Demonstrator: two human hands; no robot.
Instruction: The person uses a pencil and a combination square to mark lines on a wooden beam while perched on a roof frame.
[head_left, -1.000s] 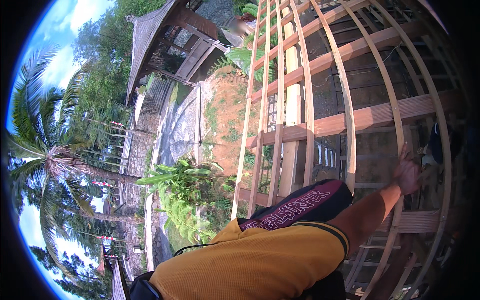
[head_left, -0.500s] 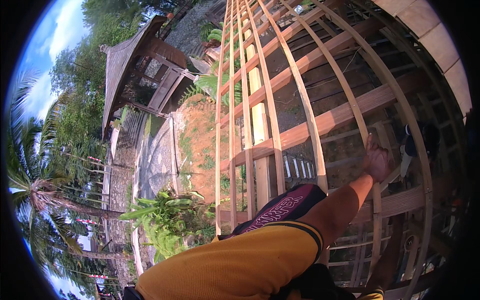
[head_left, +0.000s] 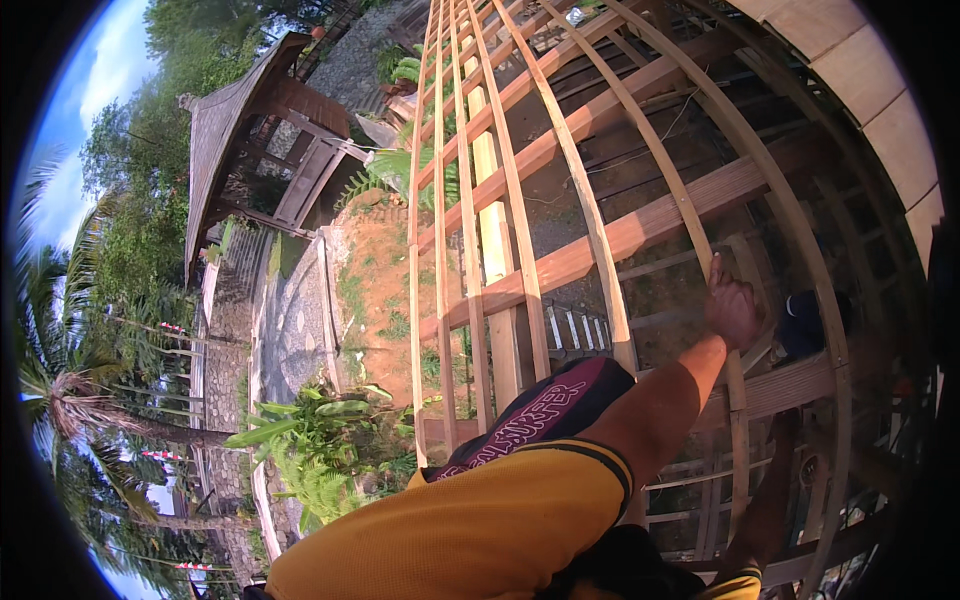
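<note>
My left hand (head_left: 735, 312) is closed over a thin wooden batten (head_left: 655, 145) of an open slatted frame, its index finger stretched along the wood. The bare left forearm comes out of a yellow sleeve (head_left: 460, 520). Lower right, my right forearm (head_left: 762, 515) reaches up among the shaded battens. Its hand is too dark to make out. Crossing under the battens are thicker reddish-brown beams (head_left: 640, 235). My dark trouser leg (head_left: 560, 400) with pink lettering lies over the battens, left of the forearm.
Through the gaps show a metal ladder (head_left: 578, 328) and a dark blue shape (head_left: 808, 322) with a white edge, below the frame. Pale tiles (head_left: 860, 95) line the upper right. Leftward lie a reddish soil slope (head_left: 385, 270), green plants (head_left: 325, 440) and a roofed wooden hut (head_left: 260, 130).
The view has shifted a little, so the frame sits further left. My left hand keeps to the same batten. The dark blue shape has moved left and down beneath the frame.
</note>
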